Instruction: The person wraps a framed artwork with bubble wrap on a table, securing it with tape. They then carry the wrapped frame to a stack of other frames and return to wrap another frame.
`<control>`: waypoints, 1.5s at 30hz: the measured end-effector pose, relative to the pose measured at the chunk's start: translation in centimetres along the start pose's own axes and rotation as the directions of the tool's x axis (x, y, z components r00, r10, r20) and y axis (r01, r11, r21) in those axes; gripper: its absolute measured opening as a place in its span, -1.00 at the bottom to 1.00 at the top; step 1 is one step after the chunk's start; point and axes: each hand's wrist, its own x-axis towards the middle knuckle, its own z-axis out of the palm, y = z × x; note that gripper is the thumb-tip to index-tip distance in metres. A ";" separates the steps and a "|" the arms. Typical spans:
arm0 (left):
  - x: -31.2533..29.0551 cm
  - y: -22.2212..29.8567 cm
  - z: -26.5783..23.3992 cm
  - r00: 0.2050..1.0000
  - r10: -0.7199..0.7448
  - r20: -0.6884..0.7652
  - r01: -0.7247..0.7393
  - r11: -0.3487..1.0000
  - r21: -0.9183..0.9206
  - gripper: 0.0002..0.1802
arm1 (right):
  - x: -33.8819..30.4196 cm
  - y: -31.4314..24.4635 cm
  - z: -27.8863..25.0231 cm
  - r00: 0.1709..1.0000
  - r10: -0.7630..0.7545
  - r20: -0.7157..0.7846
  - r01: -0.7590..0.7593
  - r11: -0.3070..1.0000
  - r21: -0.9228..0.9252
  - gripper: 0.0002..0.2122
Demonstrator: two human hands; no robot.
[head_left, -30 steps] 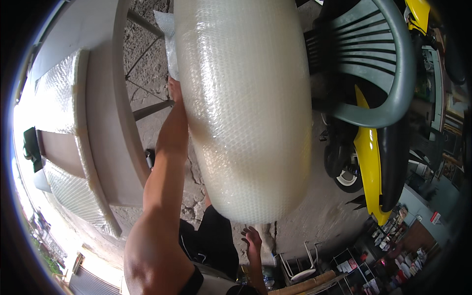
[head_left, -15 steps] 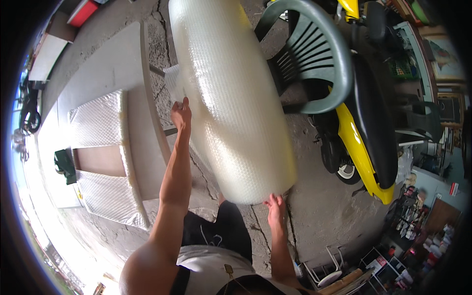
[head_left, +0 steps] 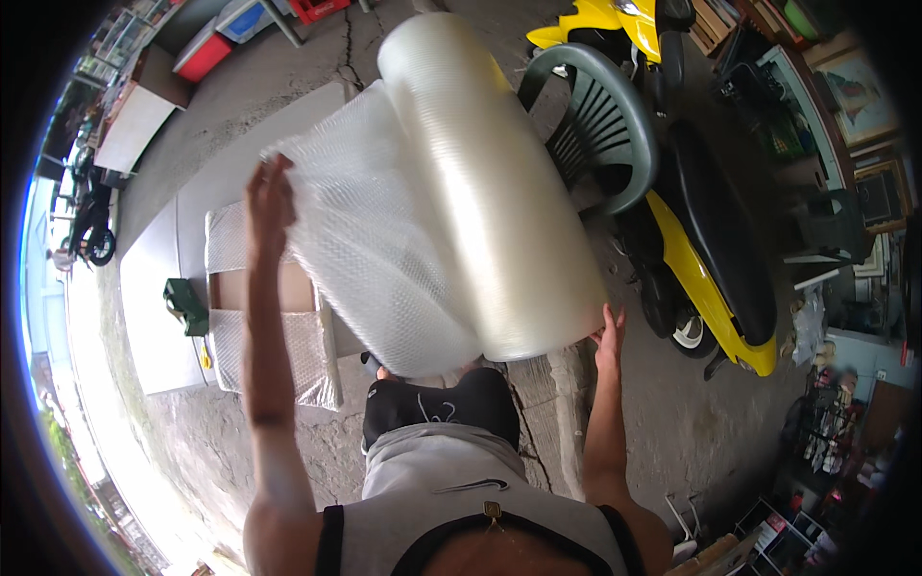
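A large roll of bubble wrap (head_left: 509, 211) stands slanting in front of me, with a loose sheet of bubble wrap (head_left: 375, 230) drawn off its left side. My left hand (head_left: 272, 197) is closed on the far left edge of that sheet; its fingertips are partly blurred. At the roll's near right end, my right hand (head_left: 609, 338) touches the rim with its fingers stretched out. Under and beyond the sheet, a flat brown panel (head_left: 259, 290) partly covered with bubble wrap lies on a grey table (head_left: 158, 240).
On the table are a dark green object (head_left: 184, 307) and a small yellow item (head_left: 205, 356). Right of the roll stand a green plastic chair (head_left: 639, 144) and a yellow and black motorbike (head_left: 706, 269). Picture frames (head_left: 879, 206) and shelves line the right side. The concrete floor (head_left: 663, 422) is cracked.
My left hand has moved left and slightly away, pulling a wide sheet off the roll across the table edge. My right hand has shifted right and up along the roll's near end.
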 end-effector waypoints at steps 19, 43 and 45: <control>0.4 24.6 -34.3 0.994 0.071 -0.087 -0.051 0.976 0.213 -0.58 | -4.3 8.6 7.7 0.894 0.344 0.288 -0.448 0.698 0.558 0.02; -6.9 -8.0 -60.2 0.925 -0.349 -0.149 0.379 0.866 0.325 -0.40 | -22.1 32.1 21.3 0.681 -0.019 0.732 0.466 0.782 -0.414 -0.66; -6.5 -11.6 -60.8 0.796 -0.565 -0.218 0.592 0.802 0.084 -0.21 | -25.9 33.1 25.2 0.706 0.051 0.706 0.156 0.962 -0.226 -0.63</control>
